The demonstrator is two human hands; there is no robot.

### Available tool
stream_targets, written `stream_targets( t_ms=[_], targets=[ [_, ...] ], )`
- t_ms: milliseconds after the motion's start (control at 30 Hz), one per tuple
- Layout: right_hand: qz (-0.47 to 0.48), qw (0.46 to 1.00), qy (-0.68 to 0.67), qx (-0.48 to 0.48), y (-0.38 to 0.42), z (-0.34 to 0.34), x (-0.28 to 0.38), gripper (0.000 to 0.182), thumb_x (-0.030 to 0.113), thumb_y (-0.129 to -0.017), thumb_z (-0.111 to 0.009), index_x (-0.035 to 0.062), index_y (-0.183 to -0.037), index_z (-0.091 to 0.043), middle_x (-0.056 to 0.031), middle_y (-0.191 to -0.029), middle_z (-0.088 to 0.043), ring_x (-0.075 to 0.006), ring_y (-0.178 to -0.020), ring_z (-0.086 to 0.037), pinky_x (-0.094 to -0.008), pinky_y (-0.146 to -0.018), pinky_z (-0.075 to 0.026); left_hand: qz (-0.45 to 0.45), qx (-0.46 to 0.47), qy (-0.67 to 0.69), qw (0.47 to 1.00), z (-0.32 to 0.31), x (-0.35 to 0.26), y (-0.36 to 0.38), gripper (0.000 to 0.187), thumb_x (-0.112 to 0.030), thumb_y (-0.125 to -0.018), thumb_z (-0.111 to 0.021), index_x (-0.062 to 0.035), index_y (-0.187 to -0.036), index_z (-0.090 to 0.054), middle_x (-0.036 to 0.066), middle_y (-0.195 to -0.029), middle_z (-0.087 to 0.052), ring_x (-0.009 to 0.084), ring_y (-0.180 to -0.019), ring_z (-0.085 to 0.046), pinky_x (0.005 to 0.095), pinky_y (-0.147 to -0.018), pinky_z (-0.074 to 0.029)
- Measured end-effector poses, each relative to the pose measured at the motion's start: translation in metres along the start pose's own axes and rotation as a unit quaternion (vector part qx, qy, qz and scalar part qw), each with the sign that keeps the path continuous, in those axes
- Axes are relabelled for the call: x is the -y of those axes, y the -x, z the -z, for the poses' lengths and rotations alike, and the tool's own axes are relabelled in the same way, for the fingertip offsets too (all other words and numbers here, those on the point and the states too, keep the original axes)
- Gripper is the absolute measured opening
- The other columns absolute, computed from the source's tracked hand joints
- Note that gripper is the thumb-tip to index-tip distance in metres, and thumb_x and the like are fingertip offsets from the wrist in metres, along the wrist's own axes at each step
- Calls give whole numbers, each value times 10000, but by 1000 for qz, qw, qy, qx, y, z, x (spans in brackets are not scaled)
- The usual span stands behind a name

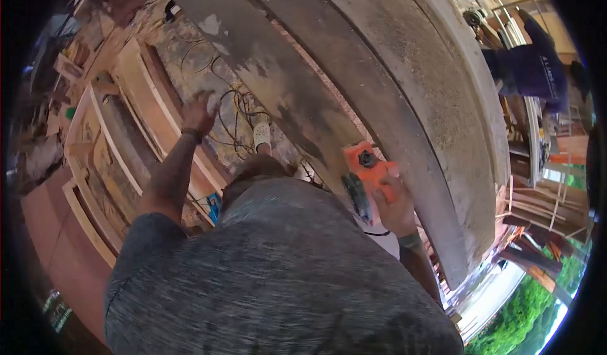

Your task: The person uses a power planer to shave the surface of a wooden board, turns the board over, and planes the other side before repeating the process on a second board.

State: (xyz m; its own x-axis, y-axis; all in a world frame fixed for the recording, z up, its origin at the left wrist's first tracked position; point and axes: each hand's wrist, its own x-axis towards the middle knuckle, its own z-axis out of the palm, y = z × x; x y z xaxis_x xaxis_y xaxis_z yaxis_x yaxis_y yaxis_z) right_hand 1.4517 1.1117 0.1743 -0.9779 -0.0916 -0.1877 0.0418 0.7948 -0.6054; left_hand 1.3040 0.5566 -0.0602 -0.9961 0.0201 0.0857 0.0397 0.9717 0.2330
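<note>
An orange power tool with a black knob rests on a long dark wooden plank. My right hand is closed around the tool's rear handle. A dark cord runs from the tool near its back end. My left hand hangs in the air left of the planks, above the littered ground, with its fingers apart and nothing in it. More long planks lie side by side to the right of the tool, the outer one dusted with sawdust.
Wooden frames stand at the left, with a blue tool by them. Coiled cables lie on the ground near my foot. A person in a dark shirt is at the upper right, near stacked lumber.
</note>
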Motion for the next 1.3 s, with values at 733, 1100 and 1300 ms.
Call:
stream_targets(
  t_ms=[733, 1100, 1300],
  targets=[
    [199, 978, -43, 40, -412, -144, 237, 472, 433, -893, -634, 101, -1217, -720, -233, -1121, -736, -396, -1059, -717, -476, -916, -562, 113, 414, 170, 887, 0, 28, 99, 484, -452, -1039, -565, -36, -1251, -695, 220, -1237, -704, 404, -1169, -657, 507, -988, -514],
    [217, 973, 46, 60, -220, -76, 127, 370, 297, -1009, -615, 82, -1307, -657, -191, -1332, -627, -354, -1198, -661, -415, -1029, -512, 78, 363, 199, 907, -19, -31, 51, 398, -382, -1005, -597, -30, -1121, -740, 199, -1105, -743, 397, -1098, -690, 509, -943, -513],
    [140, 986, 60, 64, -55, -29, 20, 275, 258, -1023, -573, 67, -1192, -676, -239, -1108, -695, -446, -1045, -665, -502, -946, -522, -238, 450, -34, 860, -117, -3, 92, 355, -336, -1021, -563, -89, -1209, -733, 197, -1162, -732, 398, -1079, -703, 507, -971, -534]
  ],
)
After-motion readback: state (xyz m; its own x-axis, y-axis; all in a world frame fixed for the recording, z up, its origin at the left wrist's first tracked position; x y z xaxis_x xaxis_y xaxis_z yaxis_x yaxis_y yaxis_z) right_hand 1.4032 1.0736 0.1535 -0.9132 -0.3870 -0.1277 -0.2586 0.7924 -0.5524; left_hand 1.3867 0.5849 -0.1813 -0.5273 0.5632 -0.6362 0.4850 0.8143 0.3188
